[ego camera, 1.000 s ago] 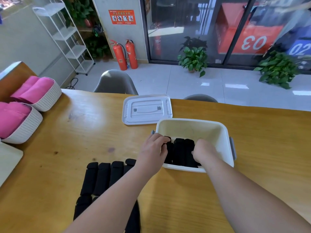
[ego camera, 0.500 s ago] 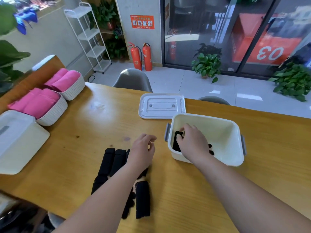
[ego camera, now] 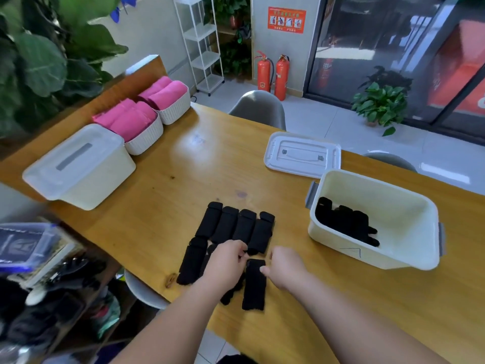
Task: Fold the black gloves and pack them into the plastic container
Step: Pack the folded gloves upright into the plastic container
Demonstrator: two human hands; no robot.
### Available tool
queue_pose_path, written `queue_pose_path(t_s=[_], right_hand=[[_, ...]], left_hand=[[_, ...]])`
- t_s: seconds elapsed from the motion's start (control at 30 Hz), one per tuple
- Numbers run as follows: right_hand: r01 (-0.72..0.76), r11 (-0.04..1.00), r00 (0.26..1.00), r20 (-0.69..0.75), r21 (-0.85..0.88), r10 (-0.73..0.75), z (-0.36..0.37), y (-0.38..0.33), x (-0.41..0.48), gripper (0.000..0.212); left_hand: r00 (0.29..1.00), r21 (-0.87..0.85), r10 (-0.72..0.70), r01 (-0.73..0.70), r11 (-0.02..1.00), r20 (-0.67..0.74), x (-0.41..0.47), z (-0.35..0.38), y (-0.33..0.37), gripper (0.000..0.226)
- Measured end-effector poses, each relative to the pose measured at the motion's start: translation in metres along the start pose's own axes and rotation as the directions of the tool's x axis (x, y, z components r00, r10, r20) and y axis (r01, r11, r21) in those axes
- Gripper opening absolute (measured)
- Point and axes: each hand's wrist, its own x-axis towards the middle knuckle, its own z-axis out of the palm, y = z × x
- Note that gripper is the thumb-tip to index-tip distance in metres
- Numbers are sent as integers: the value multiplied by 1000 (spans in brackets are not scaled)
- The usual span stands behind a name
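Pinching at the near end of the loose black gloves (ego camera: 236, 224), the left hand (ego camera: 225, 260) is curling its fingers onto the fabric, while the right hand (ego camera: 287, 266) is laying its thumb against the top of a lone glove (ego camera: 254, 285). Its other fingers are tucking out of sight, so whether it is actually gripping cannot be told. Both hands are working just left of the plastic container (ego camera: 367, 257), probably because that is keeping the carry into it short. Packed gloves (ego camera: 341, 222) are lying along the container's left wall, leaving most of its floor bare, so the next bundle is likely going in beside them. Its lid (ego camera: 301, 157) is sitting flat just beyond the container, out of the hands' way. The loose pieces are lining up side by side to the container's left, apparently staged for packing. The lone glove is lying nearer the person than the container, close to the table (ego camera: 170, 185) edge, where a careless sweep could be knocking it off. Open tabletop is stretching farther left of the container for sliding things.
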Motion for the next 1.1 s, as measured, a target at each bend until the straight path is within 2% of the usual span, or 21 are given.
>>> queue_pose_path(t_s=[0.07, 0.17, 0.33, 0.47, 0.6, 0.7, 0.8, 0.87, 1.1], right_hand=[[-32, 999, 999, 41, -9, 32, 15, 0, 2, 25], [-67, 997, 997, 27, 31, 66, 33, 0, 4, 27], [-99, 976, 995, 14, 192, 98, 47, 4, 4, 27], [-148, 897, 989, 34, 416, 147, 54, 15, 3, 30], [-179, 760, 982, 68, 625, 175, 42, 29, 1, 31], [-146, 655, 987, 68, 742, 143, 24, 40, -4, 31], [-86, 488, 995, 56, 869, 77, 3, 46, -14, 33], [-34, 435, 999, 15, 900, 46, -11, 47, -24, 33], [139, 453, 968, -216, 880, 124, -58, 51, -39, 27]], left_hand=[[999, 30, -34, 34, 999, -3, -9, 6, -3, 33], [998, 70, -63, 61, 996, 30, -18, 15, -6, 29], [991, 55, -100, 96, 994, 89, -20, 21, -2, 33], [981, -115, -125, 142, 983, 146, -18, 18, 4, 32], [971, -322, -145, 201, 925, 191, -14, 14, 15, 37], [969, -470, -147, 225, 853, 196, -10, 6, 27, 39], [972, -549, -96, 200, 811, 213, -8, -7, 40, 43], [973, -604, -61, 188, 774, 224, -6, -19, 49, 41], [963, -762, 110, 123, 636, 247, 16, -61, 98, 38]])
